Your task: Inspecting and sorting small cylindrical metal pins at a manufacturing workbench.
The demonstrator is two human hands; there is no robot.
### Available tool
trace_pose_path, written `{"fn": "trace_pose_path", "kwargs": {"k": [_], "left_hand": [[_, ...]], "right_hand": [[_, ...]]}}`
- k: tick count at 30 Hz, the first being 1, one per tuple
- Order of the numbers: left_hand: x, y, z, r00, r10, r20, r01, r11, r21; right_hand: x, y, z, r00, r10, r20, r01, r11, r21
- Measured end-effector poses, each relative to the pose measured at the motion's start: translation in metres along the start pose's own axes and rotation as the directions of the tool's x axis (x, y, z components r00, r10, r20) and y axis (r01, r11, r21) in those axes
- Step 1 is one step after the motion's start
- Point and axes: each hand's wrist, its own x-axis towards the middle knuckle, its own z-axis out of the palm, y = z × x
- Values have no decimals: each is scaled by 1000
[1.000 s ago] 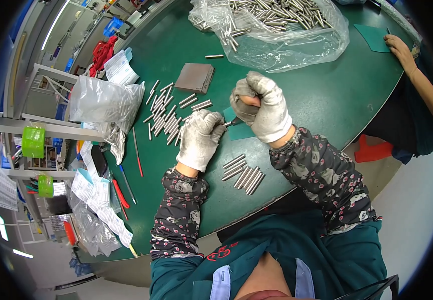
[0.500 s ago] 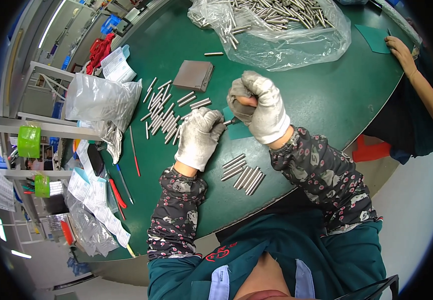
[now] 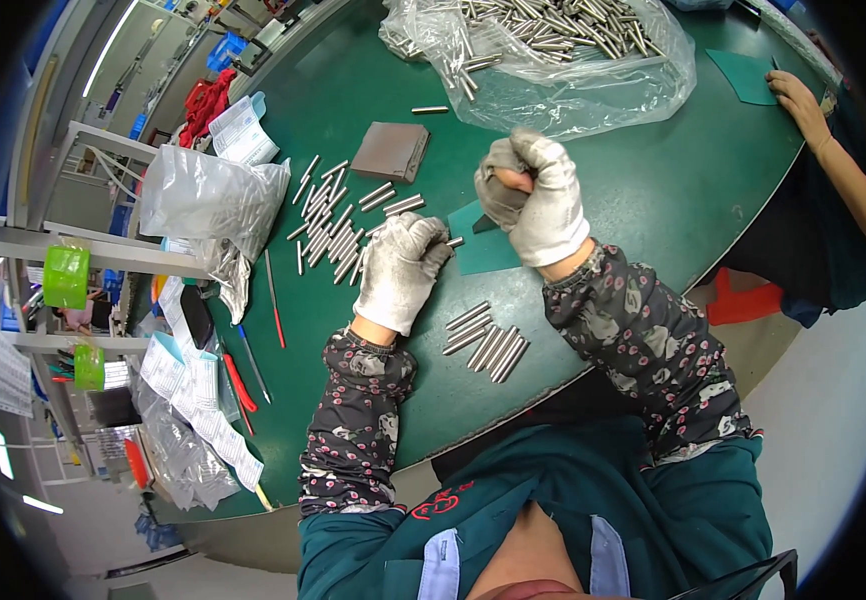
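Note:
My left hand, in a whitish glove, is closed around a short steel pin, whose end pokes out beyond the fingers. My right hand, gloved too, makes a fist a little to the right and higher; a fingertip shows bare. From its underside juts a dark tool, mostly hidden by the fist, so its kind is unclear. Tool and pin are apart. Beneath and between the hands lies a green sheet. Loose steel pins lie just left of my left hand. Several more pins lie in short rows nearer me.
A grey-brown block and a lone pin sit farther back. Behind them spreads a clear bag full of pins. Left are red-handled pliers, papers and another plastic bag. A co-worker's hand touches another green sheet.
My right hand has moved slightly right and up, taking the dark tool away from the pin's end. My left hand keeps its hold, nearly still. The view has shifted slightly.

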Motion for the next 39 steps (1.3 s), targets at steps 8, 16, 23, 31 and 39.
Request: {"fn": "trace_pose_path", "kwargs": {"k": [8, 16, 23, 31, 39], "left_hand": [[-10, 15, -30, 987, -113, -116, 151, 899, 411], [-22, 57, -29, 926, -160, 343, 132, 986, 102], [-14, 29, -17, 989, -144, 6, 144, 989, 40], [-12, 10, -3, 996, -23, -88, 28, 998, 54], [-11, 11, 0, 995, -6, -100, 13, 997, 72]], "right_hand": [[0, -4, 12, 1000, -30, -5, 30, 995, -91], [2, 3, -4, 995, 11, 101, -6, 999, -49], [-2, -6, 16, 1000, 8, 12, -6, 986, -169], [-4, -13, 13, 989, 107, 99, -108, 994, 7], [-10, -8, 15, 983, 141, 119, -140, 990, -14]]}}
